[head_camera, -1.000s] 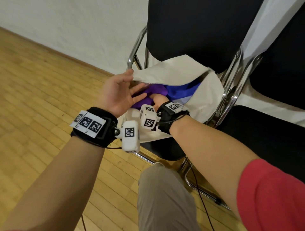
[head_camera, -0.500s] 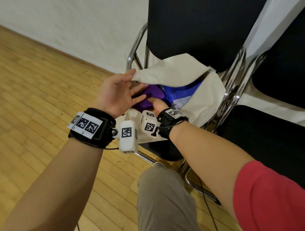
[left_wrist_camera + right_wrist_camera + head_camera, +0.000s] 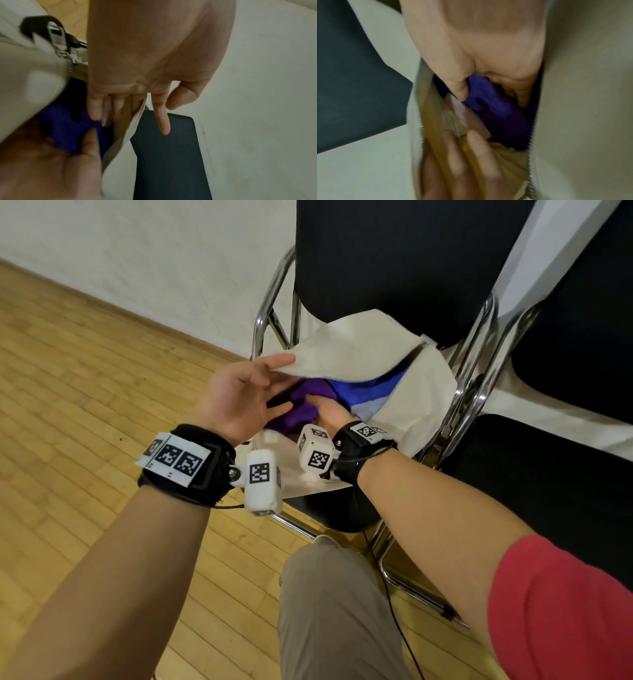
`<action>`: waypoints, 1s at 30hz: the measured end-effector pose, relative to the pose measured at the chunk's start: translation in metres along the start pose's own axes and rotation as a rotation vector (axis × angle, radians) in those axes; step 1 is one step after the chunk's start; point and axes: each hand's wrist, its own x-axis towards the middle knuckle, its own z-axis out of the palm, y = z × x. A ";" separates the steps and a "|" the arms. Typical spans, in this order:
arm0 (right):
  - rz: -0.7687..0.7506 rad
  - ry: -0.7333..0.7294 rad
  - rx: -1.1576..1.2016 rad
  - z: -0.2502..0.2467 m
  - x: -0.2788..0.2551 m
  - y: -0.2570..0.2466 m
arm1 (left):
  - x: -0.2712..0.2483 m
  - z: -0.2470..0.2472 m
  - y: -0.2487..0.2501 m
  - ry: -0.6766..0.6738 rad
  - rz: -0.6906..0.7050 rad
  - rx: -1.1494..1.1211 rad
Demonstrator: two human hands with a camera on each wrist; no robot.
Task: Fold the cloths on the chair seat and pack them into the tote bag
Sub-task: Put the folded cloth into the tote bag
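We pinch purple cloth (image 3: pixel 301 409) between right hand (image 3: pixel 329 414) thumb and fingers, frame centre, inside tote bag (image 3: pixel 363 354); left hand (image 3: pixel 239 397) fingers straight, spreading bag mouth.

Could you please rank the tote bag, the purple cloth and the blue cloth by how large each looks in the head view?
1. Tote bag, by far the largest.
2. Purple cloth.
3. Blue cloth.

The two cloths show similar patches, and both are partly hidden by the bag and the right hand, so their order is unsure.
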 end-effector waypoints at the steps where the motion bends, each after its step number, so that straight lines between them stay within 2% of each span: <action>1: 0.025 -0.034 0.014 -0.003 -0.003 -0.004 | 0.001 0.003 -0.001 0.025 -0.017 0.059; 4: 0.066 -0.111 -0.083 -0.016 -0.016 -0.014 | 0.006 0.009 -0.008 0.164 -0.089 0.201; 7: 0.074 -0.076 -0.233 -0.029 -0.027 -0.029 | 0.010 0.017 -0.018 0.243 -0.136 0.262; 12: -0.224 0.137 -0.734 -0.031 -0.022 -0.045 | 0.015 0.029 -0.033 0.366 -0.162 0.180; 14: -0.328 0.130 -0.952 -0.029 -0.019 -0.039 | 0.017 0.032 -0.038 0.415 -0.164 0.137; 16: -0.383 0.117 -1.047 -0.031 -0.014 -0.033 | 0.018 0.032 -0.044 0.453 -0.159 0.109; 23: -0.370 0.136 -1.275 -0.040 -0.005 -0.035 | 0.025 0.033 -0.052 0.564 -0.020 0.100; 30: -0.329 0.140 -1.385 -0.049 0.004 -0.028 | 0.030 0.022 -0.055 0.539 -0.141 0.280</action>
